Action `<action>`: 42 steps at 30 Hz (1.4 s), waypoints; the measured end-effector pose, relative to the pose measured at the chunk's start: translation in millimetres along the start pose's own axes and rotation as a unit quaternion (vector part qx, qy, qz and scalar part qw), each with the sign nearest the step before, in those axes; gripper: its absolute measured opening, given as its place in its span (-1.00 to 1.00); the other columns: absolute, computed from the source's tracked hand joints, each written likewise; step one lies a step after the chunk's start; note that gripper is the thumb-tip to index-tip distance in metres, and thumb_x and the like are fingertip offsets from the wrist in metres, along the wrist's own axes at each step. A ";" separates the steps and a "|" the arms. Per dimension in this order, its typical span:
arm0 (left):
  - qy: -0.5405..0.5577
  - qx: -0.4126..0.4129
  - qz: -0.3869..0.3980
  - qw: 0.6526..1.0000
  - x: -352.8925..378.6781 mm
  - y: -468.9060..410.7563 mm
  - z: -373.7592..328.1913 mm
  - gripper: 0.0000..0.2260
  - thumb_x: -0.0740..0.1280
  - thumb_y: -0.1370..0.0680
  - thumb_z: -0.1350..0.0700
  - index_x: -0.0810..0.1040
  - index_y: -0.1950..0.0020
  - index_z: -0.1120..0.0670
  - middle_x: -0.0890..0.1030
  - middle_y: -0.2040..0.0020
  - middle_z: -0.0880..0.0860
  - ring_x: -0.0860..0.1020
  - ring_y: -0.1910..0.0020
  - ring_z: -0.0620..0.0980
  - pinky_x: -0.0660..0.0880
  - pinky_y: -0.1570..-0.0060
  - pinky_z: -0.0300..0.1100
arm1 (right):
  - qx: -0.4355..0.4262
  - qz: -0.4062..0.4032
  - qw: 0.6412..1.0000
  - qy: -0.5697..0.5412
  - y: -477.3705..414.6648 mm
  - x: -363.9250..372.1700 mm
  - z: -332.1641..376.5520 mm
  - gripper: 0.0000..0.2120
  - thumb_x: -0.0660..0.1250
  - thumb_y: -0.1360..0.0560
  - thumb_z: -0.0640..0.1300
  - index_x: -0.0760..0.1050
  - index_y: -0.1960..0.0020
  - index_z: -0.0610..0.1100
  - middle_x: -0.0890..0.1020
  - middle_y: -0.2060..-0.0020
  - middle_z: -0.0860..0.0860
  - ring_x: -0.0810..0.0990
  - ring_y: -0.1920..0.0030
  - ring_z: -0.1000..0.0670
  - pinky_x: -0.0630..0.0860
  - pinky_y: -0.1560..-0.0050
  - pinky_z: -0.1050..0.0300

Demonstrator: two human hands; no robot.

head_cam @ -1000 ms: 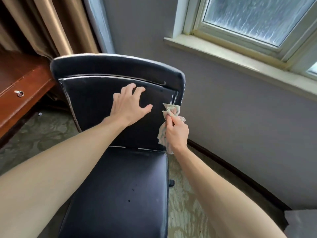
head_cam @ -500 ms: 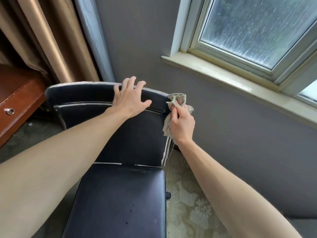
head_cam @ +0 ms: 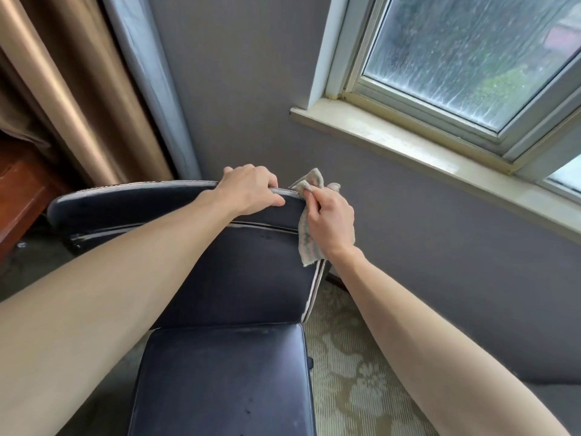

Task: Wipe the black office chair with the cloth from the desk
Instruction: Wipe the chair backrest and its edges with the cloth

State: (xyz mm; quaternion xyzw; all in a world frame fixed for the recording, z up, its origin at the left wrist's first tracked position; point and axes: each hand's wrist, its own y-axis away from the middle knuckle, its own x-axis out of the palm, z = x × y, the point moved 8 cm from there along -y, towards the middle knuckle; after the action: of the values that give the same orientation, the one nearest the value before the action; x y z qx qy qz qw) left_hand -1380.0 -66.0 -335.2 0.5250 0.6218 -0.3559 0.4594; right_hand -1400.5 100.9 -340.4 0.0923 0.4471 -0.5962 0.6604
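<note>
Gripping chair (head_cam: 239,278) top w/ left hand (head_cam: 250,190), right hand (head_cam: 330,221) fingers pinching cloth (head_cam: 309,247) by window (head_cam: 471,58).

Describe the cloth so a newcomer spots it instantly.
Find the black office chair below the window. At the right end of its backrest top, the right hand clutches the cloth. It is the only pale, faintly striped, crumpled fabric against the dark upholstery.

Single head cam, looks fwd/down, close over chair (head_cam: 226,278) toward wall.
</note>
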 end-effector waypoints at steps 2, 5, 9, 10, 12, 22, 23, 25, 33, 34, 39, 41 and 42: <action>-0.002 -0.008 -0.002 1.000 -2.9 -0.4 0.5 -0.80 0.37 -0.43 -0.17 0.59 0.13 -0.06 0.54 0.20 0.00 0.47 0.10 0.12 0.24 0.08 -0.07 | -0.023 0.010 1.000 0.000 -1.9 8.4 13.7 -0.76 0.24 -0.59 -0.14 0.63 0.14 -0.18 0.61 0.32 -0.05 0.51 0.19 -0.10 0.28 0.17 0.11; -0.001 -0.018 -0.003 1.000 -5.3 0.5 -1.5 -0.80 0.39 -0.42 -0.17 0.59 0.13 -0.07 0.54 0.19 0.01 0.46 0.13 0.12 0.27 0.15 -0.11 | -0.044 0.033 0.998 0.011 -2.0 10.3 14.2 -0.76 0.22 -0.60 -0.12 0.62 0.10 -0.18 0.61 0.30 -0.05 0.53 0.17 -0.13 0.32 0.15 0.09; -0.004 -0.024 -0.003 1.000 -3.2 3.8 -7.9 -0.84 0.38 -0.40 -0.11 0.61 0.11 -0.07 0.56 0.18 0.01 0.49 0.11 0.13 0.29 0.15 -0.11 | 0.024 0.027 0.999 -0.022 7.2 -15.1 -28.1 -0.77 0.22 -0.62 -0.11 0.64 -0.12 -0.02 0.68 0.10 0.00 0.56 0.06 -0.04 0.42 0.04 0.08; -0.002 -0.026 -0.002 1.000 -2.3 4.7 -9.1 -0.84 0.37 -0.40 -0.10 0.61 0.11 -0.06 0.57 0.18 0.01 0.49 0.10 0.13 0.29 0.15 -0.11 | 0.039 0.029 0.998 -0.033 9.7 -19.0 -35.4 -0.77 0.21 -0.62 -0.11 0.64 -0.11 0.00 0.68 0.11 0.00 0.55 0.10 -0.03 0.43 0.07 0.09; -0.005 -0.025 0.003 1.000 -1.7 5.7 -13.0 -0.84 0.37 -0.40 -0.09 0.61 0.11 -0.05 0.58 0.17 0.02 0.49 0.10 0.13 0.30 0.15 -0.11 | 0.056 0.029 0.997 -0.040 12.8 -21.1 -40.3 -0.77 0.21 -0.62 -0.13 0.65 -0.05 -0.03 0.67 0.16 -0.04 0.50 0.17 -0.03 0.40 0.13 0.10; -0.018 -0.035 0.014 0.999 -1.1 6.4 -17.5 -0.80 0.38 -0.42 -0.15 0.63 0.09 -0.07 0.55 0.19 0.00 0.47 0.11 0.11 0.30 0.16 -0.11 | -0.037 0.025 0.999 -0.008 7.7 -6.1 5.0 -0.81 0.24 -0.59 -0.20 0.61 0.10 -0.19 0.61 0.30 -0.07 0.52 0.18 -0.16 0.38 0.09 0.03; -0.015 -0.036 0.017 0.999 -0.5 6.4 -17.4 -0.81 0.38 -0.42 -0.15 0.62 0.09 -0.08 0.54 0.21 -0.01 0.46 0.12 0.11 0.29 0.16 -0.11 | -0.030 0.018 0.999 -0.014 9.7 -9.9 -1.7 -0.81 0.24 -0.59 -0.19 0.63 0.05 -0.16 0.64 0.25 -0.06 0.53 0.15 -0.15 0.40 0.07 0.03; -0.007 -0.036 0.020 0.999 0.3 6.7 -17.0 -0.83 0.38 -0.42 -0.12 0.62 0.09 -0.08 0.51 0.25 -0.04 0.46 0.12 0.11 0.29 0.16 -0.12 | 0.004 -0.004 1.000 -0.028 15.0 -19.7 -19.7 -0.79 0.24 -0.60 -0.17 0.65 -0.05 -0.08 0.68 0.14 -0.02 0.56 0.05 -0.11 0.44 0.01 0.04; -0.007 -0.013 0.002 1.000 5.4 6.2 -27.0 -0.81 0.37 -0.44 -0.10 0.62 0.01 -0.06 0.53 0.14 0.02 0.42 0.11 0.10 0.28 0.12 -0.12 | 0.042 -0.023 0.998 -0.041 18.5 -20.7 -23.8 -0.77 0.22 -0.60 -0.18 0.66 -0.06 -0.11 0.67 0.15 -0.06 0.56 0.08 -0.14 0.42 0.03 0.04; -0.009 -0.011 0.002 1.000 5.8 6.6 -28.1 -0.80 0.36 -0.45 -0.10 0.63 0.01 -0.06 0.54 0.12 0.02 0.42 0.11 0.10 0.28 0.12 -0.12 | 0.030 -0.020 0.999 -0.035 17.9 -17.3 -15.6 -0.77 0.22 -0.60 -0.18 0.66 -0.06 -0.12 0.68 0.15 -0.06 0.56 0.08 -0.14 0.42 0.02 0.03; -0.034 0.009 0.032 0.999 3.1 8.3 -32.3 -0.69 0.34 -0.46 -0.20 0.61 -0.11 -0.10 0.59 -0.02 0.04 0.42 0.08 0.07 0.30 0.10 -0.10 | 0.031 -0.033 0.998 -0.034 16.2 -14.9 -6.3 -0.77 0.23 -0.60 -0.19 0.66 -0.07 -0.14 0.69 0.14 -0.07 0.56 0.05 -0.15 0.45 -0.06 0.00; -0.062 0.011 0.040 0.997 -4.4 10.8 -22.3 -0.57 0.35 -0.43 -0.26 0.54 -0.23 -0.12 0.58 -0.10 0.03 0.45 -0.04 0.07 0.34 0.03 -0.03 | 0.026 -0.028 0.998 -0.039 17.8 -15.2 -7.7 -0.77 0.22 -0.60 -0.19 0.66 -0.05 -0.14 0.68 0.17 -0.07 0.56 0.07 -0.15 0.46 -0.04 -0.01; -0.075 0.007 0.040 0.996 -10.1 12.4 -13.8 -0.50 0.36 -0.41 -0.27 0.50 -0.29 -0.10 0.57 -0.16 0.02 0.45 -0.14 0.07 0.35 -0.03 0.02 | 0.023 -0.034 0.998 -0.041 18.4 -16.2 -8.2 -0.78 0.22 -0.60 -0.20 0.66 -0.02 -0.15 0.67 0.19 -0.07 0.55 0.10 -0.16 0.47 -0.02 -0.02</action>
State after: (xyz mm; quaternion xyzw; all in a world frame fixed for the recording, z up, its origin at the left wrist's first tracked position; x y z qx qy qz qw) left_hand -1370.3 -54.2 -320.6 0.5248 0.5612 -0.3800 0.5150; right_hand -1386.6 122.7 -341.5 0.0677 0.4090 -0.6315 0.6552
